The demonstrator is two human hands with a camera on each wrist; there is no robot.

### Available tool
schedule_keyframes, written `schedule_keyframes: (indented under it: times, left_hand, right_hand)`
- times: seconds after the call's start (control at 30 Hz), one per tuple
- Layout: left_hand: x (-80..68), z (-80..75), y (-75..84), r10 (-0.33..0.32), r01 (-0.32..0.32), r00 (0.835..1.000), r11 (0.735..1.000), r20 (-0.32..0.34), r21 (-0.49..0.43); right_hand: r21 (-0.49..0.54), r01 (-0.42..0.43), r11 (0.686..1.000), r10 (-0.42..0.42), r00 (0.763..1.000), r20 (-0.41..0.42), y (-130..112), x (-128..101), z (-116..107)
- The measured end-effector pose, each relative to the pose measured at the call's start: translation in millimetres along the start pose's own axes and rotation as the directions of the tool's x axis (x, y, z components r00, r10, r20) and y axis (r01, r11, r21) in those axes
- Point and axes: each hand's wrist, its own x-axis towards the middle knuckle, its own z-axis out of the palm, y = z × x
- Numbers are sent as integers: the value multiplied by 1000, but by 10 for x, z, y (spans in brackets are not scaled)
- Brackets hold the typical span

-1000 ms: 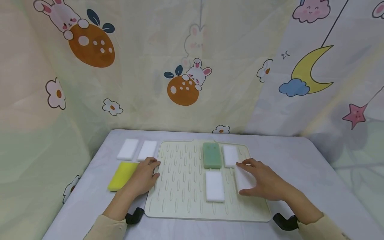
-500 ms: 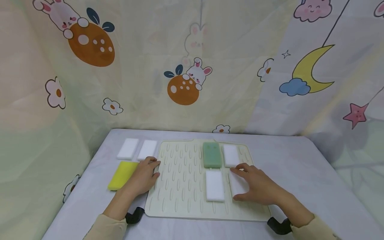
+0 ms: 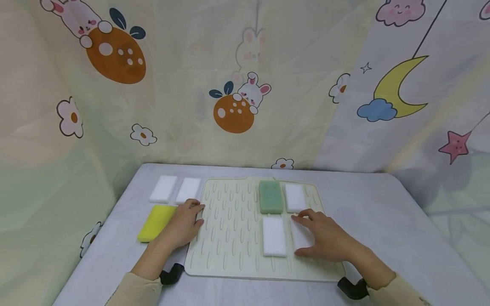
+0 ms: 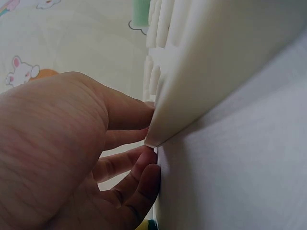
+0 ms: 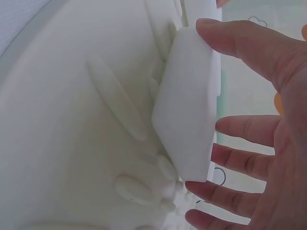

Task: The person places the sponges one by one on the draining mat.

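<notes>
Near its left edge, the cream ridged mat (image 3: 226,238) is touched by my left hand (image 3: 183,223). In the left wrist view the thumb (image 4: 136,115) rests against that edge, with the other fingers loosely bent beside it on the cloth. My right hand (image 3: 325,236) grips a white block-like sponge (image 3: 300,233) on the mat's right part. The right wrist view shows this sponge (image 5: 187,105) spanned end to end between thumb and fingers. Beside it are another white sponge (image 3: 274,236) on its left, a green sponge (image 3: 270,196) and a white sponge (image 3: 294,197) behind.
A yellow sponge (image 3: 157,223) lies on the white table (image 3: 375,204) near my left forearm. Behind it are two white sponges (image 3: 163,189). A printed fabric backdrop (image 3: 180,85) stands along the table's far edge.
My right hand has moved left with the white sponge, bringing it closer to the white sponge beside it. The left hand stays at the mat's edge.
</notes>
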Motion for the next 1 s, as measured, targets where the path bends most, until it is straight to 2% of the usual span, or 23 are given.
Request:
schedule_keyframes:
  times: [1.0]
  left_hand:
    - [-16,-16,18,-2,2,1000,1000,0,6]
  right_hand:
    - [-15,-14,1000,14,1000,-8,-24,-14,18]
